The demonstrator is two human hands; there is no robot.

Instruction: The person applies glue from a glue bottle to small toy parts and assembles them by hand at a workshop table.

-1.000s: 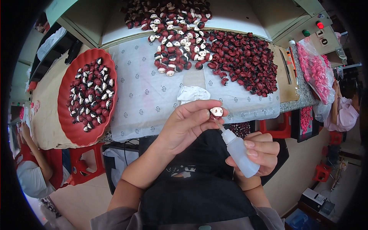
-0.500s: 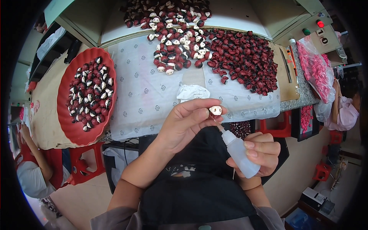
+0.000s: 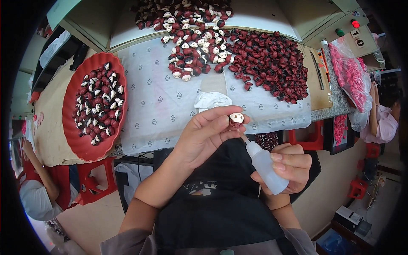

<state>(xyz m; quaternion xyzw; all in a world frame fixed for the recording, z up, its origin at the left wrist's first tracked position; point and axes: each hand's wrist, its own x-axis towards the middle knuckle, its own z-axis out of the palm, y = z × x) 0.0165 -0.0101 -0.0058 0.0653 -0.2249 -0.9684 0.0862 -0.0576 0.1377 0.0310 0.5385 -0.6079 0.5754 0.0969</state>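
- My left fingers [image 3: 216, 126] pinch a small red-and-white piece [image 3: 236, 118], held up by the near edge of the worktop [image 3: 338, 102].
- My right fingers [image 3: 293, 161] wrap a translucent squeeze bottle [image 3: 270, 169], tip just below the piece; I can't tell if they touch.
- A scalloped red tray [image 3: 70, 127] sits toward the left end.
- Dark red parts [image 3: 272, 63] lie heaped toward the far right corner.

red stools [image 3: 358, 186] on a pale floor [image 3: 95, 219], beige panel [image 3: 369, 47] with red light [image 3: 355, 24]
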